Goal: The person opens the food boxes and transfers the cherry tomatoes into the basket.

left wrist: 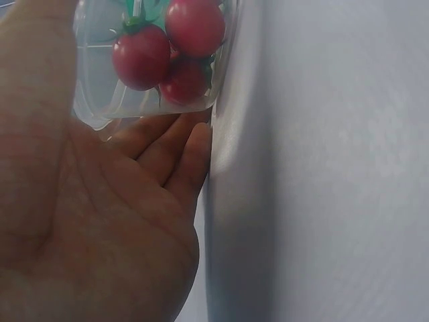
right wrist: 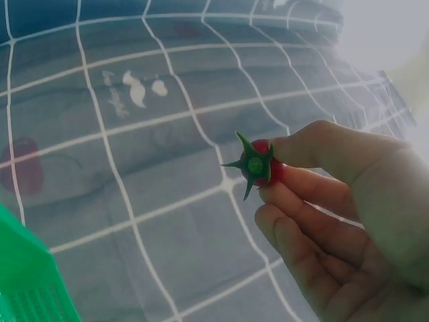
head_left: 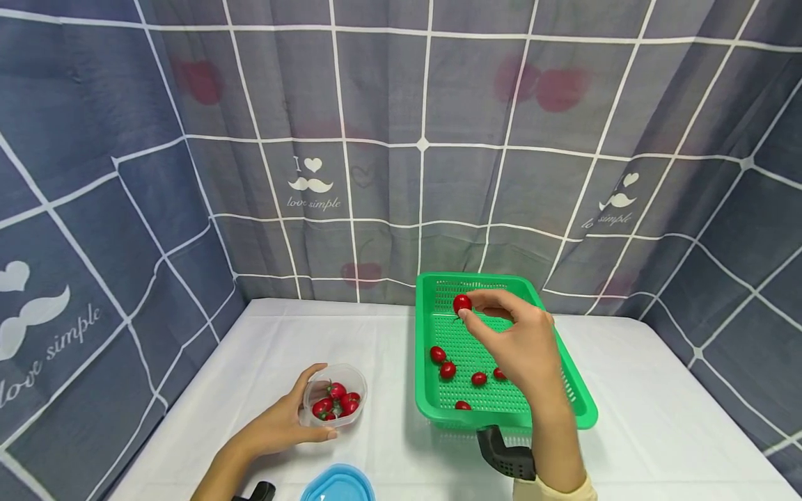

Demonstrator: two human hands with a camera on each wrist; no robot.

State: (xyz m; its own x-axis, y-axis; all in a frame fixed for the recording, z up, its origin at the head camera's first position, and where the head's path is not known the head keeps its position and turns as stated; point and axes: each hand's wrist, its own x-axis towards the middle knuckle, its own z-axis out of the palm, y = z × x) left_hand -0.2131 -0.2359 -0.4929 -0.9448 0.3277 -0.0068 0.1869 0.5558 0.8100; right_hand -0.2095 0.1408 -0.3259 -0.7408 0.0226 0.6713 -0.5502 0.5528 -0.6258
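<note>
My right hand (head_left: 523, 341) pinches a cherry tomato (head_left: 461, 303) between thumb and fingertips, raised over the green basket (head_left: 564, 365). In the right wrist view, the green leafy stem end of that held tomato (right wrist: 256, 165) faces the camera. Inside the basket lie several more cherry tomatoes (head_left: 447, 370), spread over its floor. On the left, my left hand (head_left: 282, 421) holds a small clear plastic container (head_left: 358, 381), thumb at the near side and fingers round the far side. Several cherry tomatoes (left wrist: 142, 58) with green stems sit in this container, which rests on the table.
A blue lid (head_left: 338, 483) lies at the front edge of the head view, close to the container. White cloth covers the table (head_left: 382, 334). A dark checked curtain (head_left: 388, 181) hangs behind and along both sides.
</note>
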